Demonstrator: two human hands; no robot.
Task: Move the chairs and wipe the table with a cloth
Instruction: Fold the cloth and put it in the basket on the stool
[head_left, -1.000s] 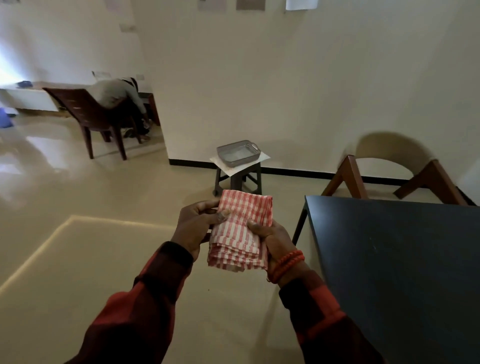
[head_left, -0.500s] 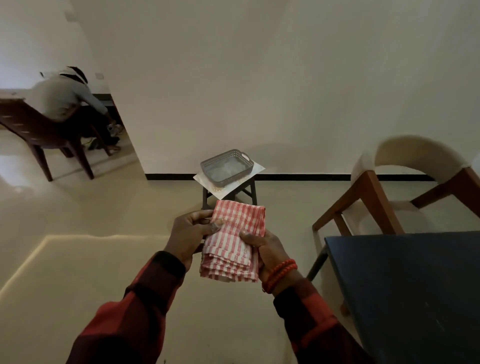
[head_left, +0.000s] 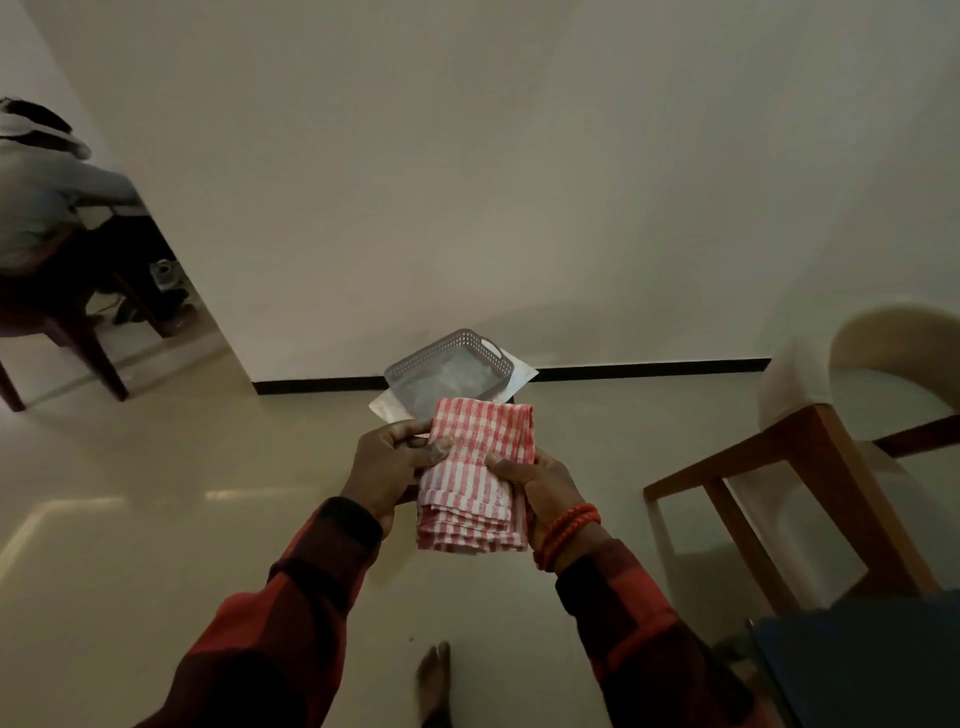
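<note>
Both our left hand (head_left: 387, 467) and right hand (head_left: 540, 488) pinch the folded cloth (head_left: 478, 467); the table (head_left: 862, 660) lies right of our fingers, nearer the right hand.

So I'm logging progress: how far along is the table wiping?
Early. Both hands, left and right, hold the folded red-striped cloth near the grey basket. The chair stands by the dark table; no wiping has started.

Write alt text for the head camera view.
Both hands, left hand and right hand, hold a folded red-and-white striped cloth above a pale floor. Behind it sits a grey basket; a wooden chair stands at right beside a dark table corner.
</note>
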